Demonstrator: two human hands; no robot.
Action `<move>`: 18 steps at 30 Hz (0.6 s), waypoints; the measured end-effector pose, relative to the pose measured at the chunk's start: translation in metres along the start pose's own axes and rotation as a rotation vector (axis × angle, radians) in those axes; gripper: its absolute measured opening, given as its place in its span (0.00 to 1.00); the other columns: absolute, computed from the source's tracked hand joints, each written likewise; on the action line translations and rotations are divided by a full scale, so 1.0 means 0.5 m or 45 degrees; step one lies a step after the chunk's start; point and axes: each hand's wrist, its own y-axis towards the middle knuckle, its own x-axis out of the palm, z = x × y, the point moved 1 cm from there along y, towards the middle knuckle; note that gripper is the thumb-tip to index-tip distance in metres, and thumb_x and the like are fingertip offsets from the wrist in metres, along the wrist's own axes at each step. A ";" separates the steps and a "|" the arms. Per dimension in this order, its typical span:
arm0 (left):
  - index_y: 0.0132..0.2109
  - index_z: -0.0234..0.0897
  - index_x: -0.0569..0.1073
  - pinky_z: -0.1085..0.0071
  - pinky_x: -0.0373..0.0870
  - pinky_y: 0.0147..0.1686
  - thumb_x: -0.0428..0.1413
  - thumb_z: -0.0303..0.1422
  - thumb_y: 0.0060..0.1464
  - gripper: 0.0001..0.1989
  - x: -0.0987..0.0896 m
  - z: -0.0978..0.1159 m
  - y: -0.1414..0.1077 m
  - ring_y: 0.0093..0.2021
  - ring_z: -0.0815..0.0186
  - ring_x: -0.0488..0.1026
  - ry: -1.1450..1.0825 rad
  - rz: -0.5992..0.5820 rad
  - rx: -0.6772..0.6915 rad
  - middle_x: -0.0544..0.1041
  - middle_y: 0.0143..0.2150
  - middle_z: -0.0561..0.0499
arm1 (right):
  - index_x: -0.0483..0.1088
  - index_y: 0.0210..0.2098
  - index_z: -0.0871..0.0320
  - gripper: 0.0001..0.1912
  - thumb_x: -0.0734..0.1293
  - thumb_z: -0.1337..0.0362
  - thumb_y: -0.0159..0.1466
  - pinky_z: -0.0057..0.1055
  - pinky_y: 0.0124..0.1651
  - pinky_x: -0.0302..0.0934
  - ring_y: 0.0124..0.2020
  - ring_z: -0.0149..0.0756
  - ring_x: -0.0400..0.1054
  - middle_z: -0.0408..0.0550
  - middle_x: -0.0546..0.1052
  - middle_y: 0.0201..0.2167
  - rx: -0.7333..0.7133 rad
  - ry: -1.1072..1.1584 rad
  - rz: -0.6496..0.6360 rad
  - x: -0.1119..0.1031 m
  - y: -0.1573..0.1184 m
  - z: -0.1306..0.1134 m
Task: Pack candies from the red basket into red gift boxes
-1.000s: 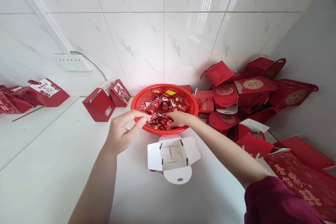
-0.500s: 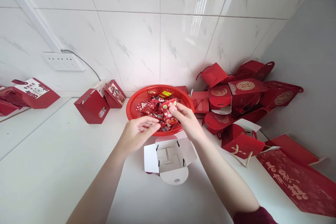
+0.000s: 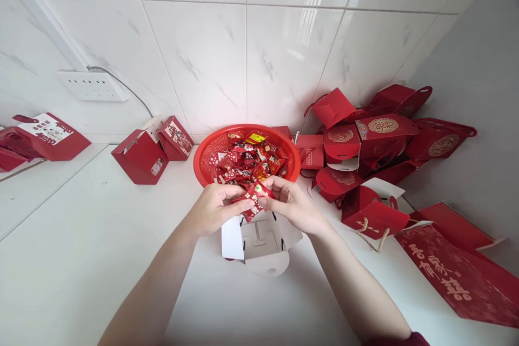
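Both hands pinch one red candy packet [image 3: 254, 206] with pale print and a green spot. My left hand [image 3: 213, 208] grips its left side, and my right hand [image 3: 292, 205] its right side. The packet hangs over the back edge of an open white-lined box [image 3: 263, 238], whose flaps are spread out. Just behind the hands stands a red plastic basket [image 3: 205, 158] with many red wrapped candies [image 3: 247, 159]; the hands cover part of its front rim.
Red gift boxes [image 3: 340, 140] are piled at the right, with a rope-handled box [image 3: 375, 219] and a large red bag [image 3: 441, 275] nearer. Two red boxes [image 3: 141, 157] stand left of the basket, others [image 3: 60, 138] farther left. A tiled wall [image 3: 203, 65] rises behind.
The right hand has brought the packet from over the basket toward me, above the box. The left hand has closed on the packet too. The view has tilted slightly.
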 end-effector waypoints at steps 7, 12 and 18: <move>0.36 0.39 0.80 0.72 0.72 0.28 0.58 0.40 0.55 0.10 0.014 0.003 -0.010 0.31 0.62 0.78 0.306 -0.203 0.017 0.81 0.30 0.52 | 0.72 0.48 0.52 0.13 0.66 0.66 0.65 0.31 0.42 0.65 0.40 0.33 0.71 0.44 0.78 0.42 -0.123 -0.674 -0.132 -0.009 -0.024 -0.029; 0.43 0.41 0.79 0.69 0.76 0.36 0.59 0.41 0.54 0.13 0.024 0.000 -0.016 0.39 0.59 0.80 0.248 -0.112 -0.008 0.82 0.37 0.50 | 0.77 0.39 0.53 0.09 0.64 0.68 0.64 0.29 0.38 0.64 0.37 0.34 0.73 0.44 0.80 0.38 -0.054 -0.846 -0.087 -0.018 -0.024 -0.035; 0.48 0.45 0.71 0.67 0.74 0.37 0.61 0.44 0.53 0.18 0.024 -0.005 -0.043 0.46 0.56 0.78 0.582 -0.017 0.018 0.78 0.48 0.50 | 0.76 0.36 0.53 0.13 0.62 0.73 0.63 0.27 0.36 0.59 0.30 0.31 0.69 0.41 0.79 0.33 -0.056 -1.087 -0.082 -0.023 -0.034 -0.031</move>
